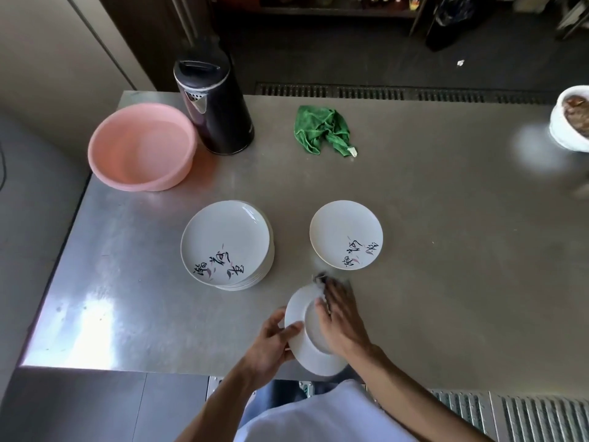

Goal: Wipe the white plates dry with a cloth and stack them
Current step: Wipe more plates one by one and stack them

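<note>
My left hand (271, 342) grips the left rim of a white plate (302, 352), held turned over above the table's near edge. Flat against that plate's underside lies my right hand (341, 320), pressing a pale cloth (318, 282) onto it; the cloth is blurred and mostly hidden under the fingers. A stack of several white plates (226, 244) with black lettering stands on the table to the left. To the right of the stack rests a single white plate (345, 234) with the same lettering.
The steel table (446, 250) holds a pink basin (141, 145) at the far left, a black kettle (213, 103) beside it and a crumpled green cloth (322, 129) at the back. A white bowl of food (570, 116) sits at the right edge.
</note>
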Motion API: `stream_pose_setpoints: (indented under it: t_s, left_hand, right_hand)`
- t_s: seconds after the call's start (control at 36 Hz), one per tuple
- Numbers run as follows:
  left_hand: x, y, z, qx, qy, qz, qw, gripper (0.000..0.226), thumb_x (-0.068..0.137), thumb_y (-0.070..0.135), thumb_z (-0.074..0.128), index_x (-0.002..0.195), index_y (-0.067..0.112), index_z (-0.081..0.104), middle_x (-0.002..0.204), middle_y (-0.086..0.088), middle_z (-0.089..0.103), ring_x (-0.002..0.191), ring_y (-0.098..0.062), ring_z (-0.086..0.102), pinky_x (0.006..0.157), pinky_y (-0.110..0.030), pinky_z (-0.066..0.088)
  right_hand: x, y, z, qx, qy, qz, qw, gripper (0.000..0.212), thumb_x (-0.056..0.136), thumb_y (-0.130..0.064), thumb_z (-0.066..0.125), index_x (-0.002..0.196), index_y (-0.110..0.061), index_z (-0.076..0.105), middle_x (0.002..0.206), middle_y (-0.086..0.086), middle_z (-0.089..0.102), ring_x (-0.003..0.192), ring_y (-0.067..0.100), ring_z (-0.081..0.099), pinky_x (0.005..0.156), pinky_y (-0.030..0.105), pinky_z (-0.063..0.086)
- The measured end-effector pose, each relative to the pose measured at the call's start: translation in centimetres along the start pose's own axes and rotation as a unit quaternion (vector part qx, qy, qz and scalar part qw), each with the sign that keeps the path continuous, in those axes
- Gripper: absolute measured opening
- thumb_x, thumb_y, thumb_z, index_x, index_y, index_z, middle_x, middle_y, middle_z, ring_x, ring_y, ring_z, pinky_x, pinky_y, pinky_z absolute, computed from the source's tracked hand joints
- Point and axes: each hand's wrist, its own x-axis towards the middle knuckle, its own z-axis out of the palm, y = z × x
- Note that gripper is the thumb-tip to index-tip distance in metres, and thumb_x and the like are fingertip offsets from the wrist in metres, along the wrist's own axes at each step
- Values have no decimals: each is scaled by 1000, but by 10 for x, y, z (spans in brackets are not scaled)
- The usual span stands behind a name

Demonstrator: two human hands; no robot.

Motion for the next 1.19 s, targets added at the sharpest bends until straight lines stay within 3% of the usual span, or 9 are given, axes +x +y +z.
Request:
stream_pose_setpoints:
  t_s: [0.14, 0.33, 0.42, 0.5, 0.67, 0.81, 0.94, 1.06, 1.19]
  left_hand:
    - [-1, 0, 3, 9, -11, 16, 1000, 35, 92, 11, 70, 127, 15, 65, 122, -23, 71, 107, -37, 70, 90, -54, 58]
    - [0, -8, 5, -79, 36, 11, 996, 24, 84, 5, 70, 104, 18, 69, 110, -18, 69, 96, -31, 68, 79, -51, 60]
    - [1, -1, 2, -81, 36, 6, 996, 48, 79, 17, 70, 127, 16, 65, 124, -22, 69, 113, -41, 65, 91, -58, 57]
    - [0, 8, 2, -62, 18, 5, 998, 36, 97, 26, 63, 132, 21, 62, 127, -16, 70, 114, -34, 67, 91, -52, 58]
    - [0, -2, 0, -14, -15, 8, 1000, 29, 96, 2, 59, 120, 13, 70, 121, -27, 69, 106, -34, 70, 90, -53, 58]
    - [-6, -1, 6, -30, -4, -12, 999, 39, 97, 17, 67, 135, 23, 63, 128, -17, 69, 117, -39, 65, 101, -60, 52]
    - [-6, -3, 7, -22, -12, -18, 1000, 34, 100, 10, 60, 133, 7, 59, 130, -29, 64, 107, -36, 66, 99, -56, 51]
    - [-13, 1, 11, -39, -20, -25, 999, 40, 94, 12, 67, 133, 18, 65, 128, -21, 68, 110, -34, 65, 100, -54, 51]
    - [-12, 11, 6, -148, 19, -8, 989, 41, 94, 8, 60, 135, 10, 62, 130, -27, 65, 111, -38, 63, 90, -46, 58]
  right_hand:
    - [-22, -4, 4, -19, -79, -231, 970, 49, 104, -34, 32, 151, -24, 40, 162, -4, 30, 152, 21, 22, 124, 38, 11]
    - [-15, 0, -1, 164, 38, 159, 973, 47, 106, -20, 36, 152, -14, 38, 160, 5, 33, 149, 19, 24, 121, 41, 21]
    - [-25, -4, 1, 188, 22, 139, 972, 48, 107, -24, 36, 154, -18, 35, 162, -1, 30, 150, 14, 23, 123, 37, 18]
    - [-29, -11, 2, 160, -12, 6, 987, 47, 108, -21, 34, 154, -20, 29, 162, -6, 21, 152, 10, 14, 125, 34, 10]
    - [-24, -22, 13, 61, -76, -203, 974, 48, 104, -34, 35, 150, -20, 41, 160, -3, 33, 153, 18, 18, 125, 33, 8]
    - [4, -2, 2, -4, 13, 5, 1000, 46, 102, -25, 35, 144, -12, 49, 149, 7, 48, 141, 28, 40, 123, 40, 14]
    - [-15, 0, 11, -17, -58, -242, 968, 45, 104, -35, 37, 147, -27, 46, 159, -6, 37, 148, 20, 29, 123, 36, 12]
    - [-11, 12, -2, 47, 40, -90, 994, 38, 101, -19, 44, 136, -15, 58, 138, 3, 58, 128, 28, 52, 116, 44, 29]
    - [-45, 30, -3, 81, -26, -54, 995, 48, 105, -26, 42, 151, -11, 40, 162, -4, 26, 152, 15, 19, 122, 43, 22]
